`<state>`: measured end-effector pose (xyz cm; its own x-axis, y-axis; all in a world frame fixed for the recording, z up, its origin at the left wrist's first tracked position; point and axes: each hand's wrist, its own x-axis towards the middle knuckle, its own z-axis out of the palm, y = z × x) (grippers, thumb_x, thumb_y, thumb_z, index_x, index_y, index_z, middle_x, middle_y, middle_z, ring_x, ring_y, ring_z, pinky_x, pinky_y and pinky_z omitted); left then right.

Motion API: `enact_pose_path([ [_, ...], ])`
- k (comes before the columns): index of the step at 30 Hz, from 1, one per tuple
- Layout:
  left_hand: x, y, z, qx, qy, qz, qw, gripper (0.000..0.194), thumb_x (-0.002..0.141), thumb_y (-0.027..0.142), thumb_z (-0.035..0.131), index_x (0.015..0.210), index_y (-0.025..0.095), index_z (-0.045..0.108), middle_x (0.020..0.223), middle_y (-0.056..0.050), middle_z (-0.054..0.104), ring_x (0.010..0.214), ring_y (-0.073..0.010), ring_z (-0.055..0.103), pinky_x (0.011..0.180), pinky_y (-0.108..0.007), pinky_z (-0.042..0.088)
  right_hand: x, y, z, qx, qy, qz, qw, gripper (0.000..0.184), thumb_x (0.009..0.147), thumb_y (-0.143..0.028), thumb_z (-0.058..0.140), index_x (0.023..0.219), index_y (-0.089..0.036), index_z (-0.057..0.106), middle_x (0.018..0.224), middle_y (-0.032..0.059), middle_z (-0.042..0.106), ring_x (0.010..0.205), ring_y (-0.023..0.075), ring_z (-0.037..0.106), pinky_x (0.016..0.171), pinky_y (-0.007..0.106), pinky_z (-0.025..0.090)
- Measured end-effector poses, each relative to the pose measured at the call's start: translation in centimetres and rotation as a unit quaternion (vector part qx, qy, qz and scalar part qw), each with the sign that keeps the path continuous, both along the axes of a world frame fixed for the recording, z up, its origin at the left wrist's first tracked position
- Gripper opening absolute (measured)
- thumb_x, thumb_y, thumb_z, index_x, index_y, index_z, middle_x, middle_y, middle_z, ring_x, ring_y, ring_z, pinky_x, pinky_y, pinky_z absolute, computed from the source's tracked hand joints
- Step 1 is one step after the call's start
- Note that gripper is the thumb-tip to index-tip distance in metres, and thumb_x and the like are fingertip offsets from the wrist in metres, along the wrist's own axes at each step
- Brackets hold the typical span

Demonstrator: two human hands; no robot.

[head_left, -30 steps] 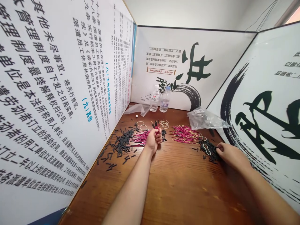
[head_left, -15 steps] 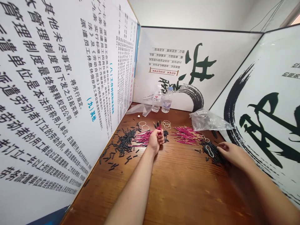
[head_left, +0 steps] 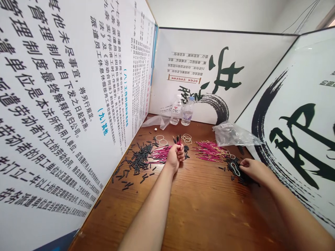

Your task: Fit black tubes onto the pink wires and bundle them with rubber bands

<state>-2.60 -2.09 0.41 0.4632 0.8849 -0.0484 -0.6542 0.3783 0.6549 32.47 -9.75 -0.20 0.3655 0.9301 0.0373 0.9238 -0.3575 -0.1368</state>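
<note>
My left hand (head_left: 175, 157) is closed around a small bundle of thin red wire-like sticks (head_left: 179, 139), whose upper ends, several with black sleeves, poke out above the fist. My right hand (head_left: 255, 170) is at the right edge of a pile of short black sleeves (head_left: 242, 177). Its thumb and fingertips are pinched together there, and what is between them is too small to make out. Rubber bands (head_left: 235, 169) lie on top of that pile. Left of it rests a heap of red sticks with gold-coloured ends (head_left: 210, 151).
Another heap of red sticks (head_left: 160, 153) and scattered black sleeves (head_left: 141, 158) lie on the left. Behind them are loose rubber bands (head_left: 186, 139), two water bottles (head_left: 186, 116) and a clear plastic bag (head_left: 230, 134). Printed panels (head_left: 193, 42) enclose the wooden table (head_left: 204, 212).
The view has turned slightly left. My right hand has shifted a little over the black pile, its fingertips now closer to the rubber bands. My left hand keeps its hold on the bundle.
</note>
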Motion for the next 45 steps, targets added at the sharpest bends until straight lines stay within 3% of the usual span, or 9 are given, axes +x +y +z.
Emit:
enact_pose_path([
  [3,0.0,0.0,0.0,-0.003,0.002,0.001,1.0,0.012,0.07,0.024,0.045,0.063,0.018,0.038,0.052,0.008,0.015,0.041,-0.0057,0.012,0.038,-0.017,0.015,-0.6,-0.2,1.1,-0.057,0.011,0.004,0.998,0.022,0.074,-0.036,0.055,0.082,-0.022,0.07,0.081,0.0064,0.071,0.072,0.0223,0.065,0.061,0.029,0.042],
  [11,0.0,0.0,0.0,-0.005,0.006,0.002,1.0,0.013,0.071,0.025,0.046,0.063,0.018,0.037,0.052,0.008,0.016,0.041,-0.0058,0.013,0.038,-0.017,0.015,-2.5,-1.2,3.2,-0.063,0.004,-0.033,0.997,0.028,0.078,-0.042,0.053,0.085,-0.026,0.075,0.087,0.0103,0.073,0.078,0.0279,0.066,0.061,0.034,0.04],
  [19,0.1,0.2,-0.2,0.001,0.003,-0.002,1.0,0.014,0.07,0.024,0.046,0.062,0.018,0.036,0.051,0.008,0.015,0.041,-0.0054,0.01,0.039,-0.018,0.012,-4.1,-2.0,3.9,-0.018,0.022,-0.057,0.998,0.027,0.079,-0.042,0.053,0.09,-0.027,0.072,0.094,0.0054,0.073,0.083,0.0254,0.065,0.066,0.033,0.041],
  [23,0.1,0.1,-0.1,0.006,0.001,0.006,1.0,0.012,0.07,0.024,0.045,0.062,0.018,0.038,0.051,0.008,0.015,0.041,-0.0056,0.011,0.039,-0.018,0.013,-5.8,-1.1,4.9,0.065,0.089,-0.051,0.993,0.024,0.078,-0.041,0.055,0.085,-0.023,0.068,0.087,0.006,0.072,0.081,0.023,0.065,0.069,0.031,0.043],
  [27,0.1,0.0,0.1,0.002,0.004,0.023,1.0,0.014,0.07,0.023,0.048,0.062,0.018,0.038,0.051,0.008,0.016,0.041,-0.005,0.012,0.04,-0.019,0.013,-11.4,1.2,6.9,0.176,0.218,0.047,0.959,0.028,0.076,-0.045,0.056,0.082,-0.02,0.067,0.079,0.0051,0.07,0.074,0.0198,0.063,0.069,0.03,0.045],
  [30,0.2,-0.1,0.2,0.001,0.006,0.036,0.999,0.017,0.069,0.022,0.052,0.064,0.019,0.036,0.051,0.009,0.015,0.04,-0.0045,0.013,0.039,-0.02,0.011,-17.1,3.6,7.9,0.246,0.331,0.133,0.901,0.031,0.076,-0.045,0.058,0.084,-0.017,0.067,0.08,0.0057,0.069,0.072,0.0175,0.061,0.067,0.028,0.046],
  [34,0.2,-0.1,0.3,-0.004,0.017,0.056,0.998,0.018,0.067,0.024,0.056,0.067,0.019,0.039,0.05,0.01,0.016,0.039,-0.0041,0.013,0.04,-0.02,0.01,-22.9,6.4,7.6,0.279,0.443,0.174,0.834,0.031,0.075,-0.044,0.06,0.083,-0.015,0.065,0.076,0.0046,0.067,0.069,0.0156,0.059,0.065,0.027,0.047],
  [38,0.3,0.0,0.2,-0.014,0.028,0.063,0.998,0.016,0.064,0.025,0.056,0.069,0.018,0.042,0.049,0.01,0.017,0.039,-0.0038,0.012,0.04,-0.02,0.008,-24.9,7.9,6.5,0.288,0.5,0.172,0.799,0.03,0.072,-0.044,0.064,0.081,-0.016,0.065,0.079,0.0058,0.068,0.074,0.0166,0.06,0.07,0.029,0.048],
  [45,0.5,0.0,0.0,-0.012,0.036,0.06,0.997,0.022,0.063,0.026,0.058,0.069,0.02,0.038,0.049,0.011,0.017,0.039,-0.0037,0.011,0.039,-0.021,0.004,-25.1,8.0,5.8,0.269,0.525,0.189,0.785,0.029,0.073,-0.045,0.065,0.081,-0.017,0.063,0.078,0.0045,0.067,0.072,0.0163,0.06,0.069,0.029,0.047],
])
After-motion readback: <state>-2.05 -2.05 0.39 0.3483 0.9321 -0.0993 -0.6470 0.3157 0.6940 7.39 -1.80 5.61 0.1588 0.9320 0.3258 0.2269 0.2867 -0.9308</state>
